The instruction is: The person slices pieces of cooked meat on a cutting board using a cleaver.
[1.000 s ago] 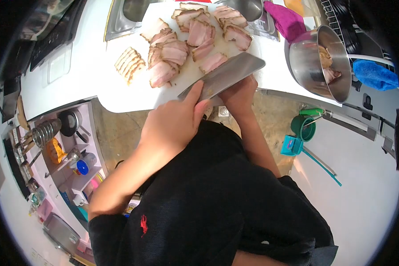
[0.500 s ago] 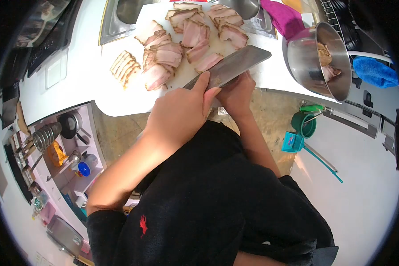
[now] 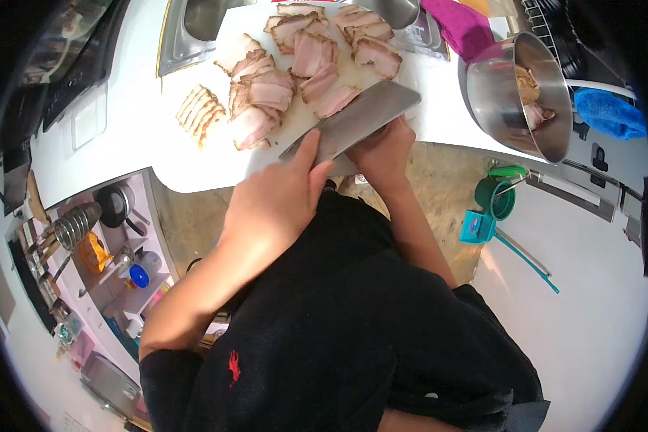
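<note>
My left hand [image 3: 270, 205] is closed on a cleaver [image 3: 367, 115], its index finger laid along the blade; the handle is hidden. The broad blade slants up to the right over the front edge of a white cutting board [image 3: 194, 169]. My right hand [image 3: 385, 158] is under and behind the blade, fingers curled; the blade covers what they hold, if anything. Just beyond the blade lies a slice of pork belly [image 3: 336, 101]. More slices [image 3: 270, 90] lie overlapped in several groups on the board, with a neat fanned row [image 3: 200, 114] at the left.
A steel bowl [image 3: 493, 93] holding meat stands at the counter's right, beside a purple cloth [image 3: 459, 29] and a blue cloth [image 3: 610, 114]. A sink [image 3: 176, 54] lies behind the board. Below are a shelf unit [image 3: 155, 295] and a green bucket [image 3: 493, 198].
My left hand and the cleaver have moved left and slightly toward my body, the blade sliding back along its length. My right hand has stayed nearly in place.
</note>
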A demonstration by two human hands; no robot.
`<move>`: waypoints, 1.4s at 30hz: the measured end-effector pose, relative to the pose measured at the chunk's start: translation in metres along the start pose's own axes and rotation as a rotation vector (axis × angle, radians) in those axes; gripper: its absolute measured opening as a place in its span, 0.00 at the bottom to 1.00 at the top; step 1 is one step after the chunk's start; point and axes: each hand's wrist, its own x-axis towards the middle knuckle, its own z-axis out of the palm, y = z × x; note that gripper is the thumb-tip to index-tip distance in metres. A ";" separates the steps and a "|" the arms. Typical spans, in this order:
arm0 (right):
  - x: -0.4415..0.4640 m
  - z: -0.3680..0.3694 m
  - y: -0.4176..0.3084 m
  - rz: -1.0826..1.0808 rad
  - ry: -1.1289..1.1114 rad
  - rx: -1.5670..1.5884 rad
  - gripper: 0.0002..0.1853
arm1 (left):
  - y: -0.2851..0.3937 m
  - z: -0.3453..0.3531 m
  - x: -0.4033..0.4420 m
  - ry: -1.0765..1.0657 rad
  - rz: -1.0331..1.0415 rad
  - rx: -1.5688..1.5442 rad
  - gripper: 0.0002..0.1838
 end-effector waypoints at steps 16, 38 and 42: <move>0.002 0.000 -0.001 0.013 -0.019 -0.027 0.30 | -0.011 0.004 -0.010 -0.004 -0.034 0.009 0.23; 0.005 0.000 -0.003 -0.063 0.018 -0.075 0.30 | 0.002 0.009 0.023 0.020 0.026 0.015 0.23; 0.005 0.000 -0.007 -0.034 0.009 -0.063 0.31 | -0.009 0.013 0.015 0.070 0.035 0.075 0.25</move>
